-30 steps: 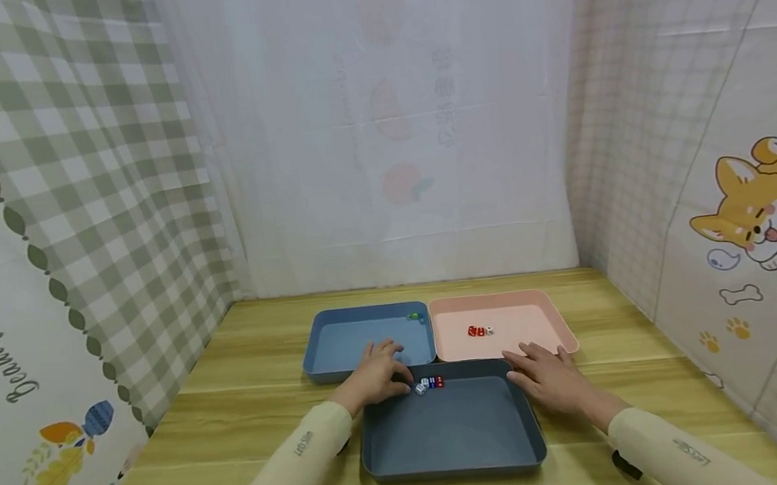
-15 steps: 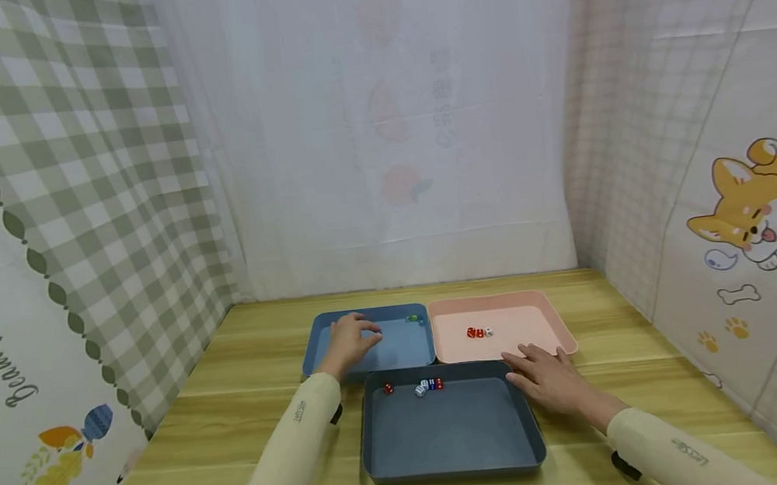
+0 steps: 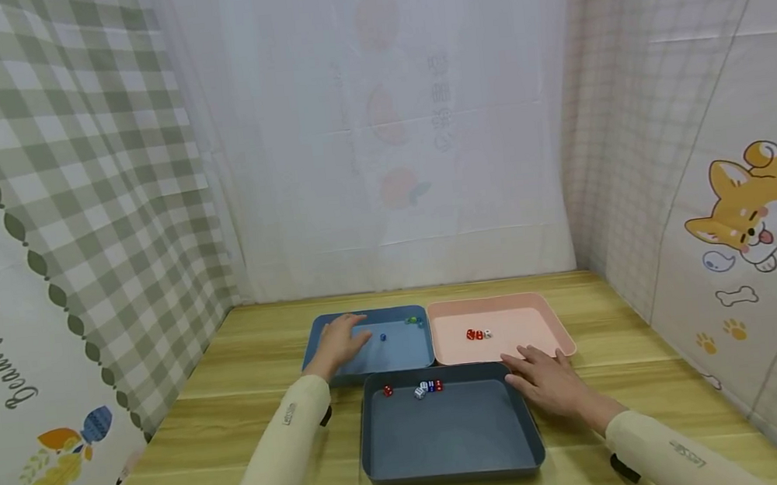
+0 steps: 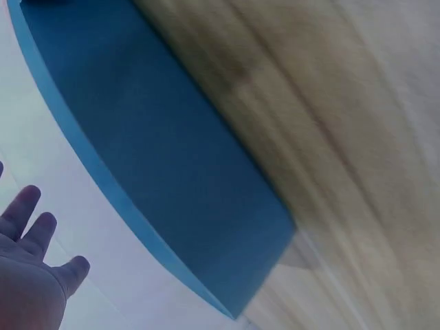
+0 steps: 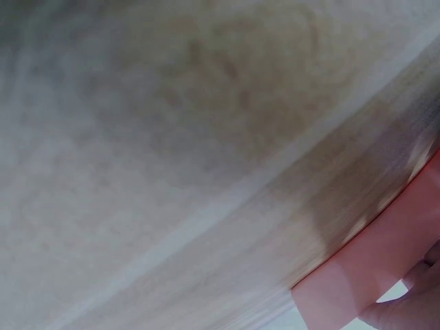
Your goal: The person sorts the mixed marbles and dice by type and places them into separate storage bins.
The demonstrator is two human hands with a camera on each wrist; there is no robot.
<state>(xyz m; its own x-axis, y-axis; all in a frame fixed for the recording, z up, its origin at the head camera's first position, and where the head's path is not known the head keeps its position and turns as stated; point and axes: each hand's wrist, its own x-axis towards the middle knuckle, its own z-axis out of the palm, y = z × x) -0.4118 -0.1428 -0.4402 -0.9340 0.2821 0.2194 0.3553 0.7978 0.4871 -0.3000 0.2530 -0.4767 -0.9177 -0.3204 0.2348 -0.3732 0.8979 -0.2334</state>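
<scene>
The left hand is over the blue tray, beyond the grey tray and toward its left, with fingers spread and thumb apart. Just beside these fingertips a blue die lies on the floor of the blue tray, beyond the grey tray's far rim. A small green piece sits in that tray's far right corner.

The right hand is at the grey tray's far right corner, its fingers extended and slightly parted, reaching the near wall of the pink tray; I cannot tell how firmly they touch it. Beyond the grey tray, to the right, the pink tray holds two red dice and a white die in a row.

Inside the grey tray, near its far rim, a lone red die lies left of a cluster of white, blue and red dice
</scene>
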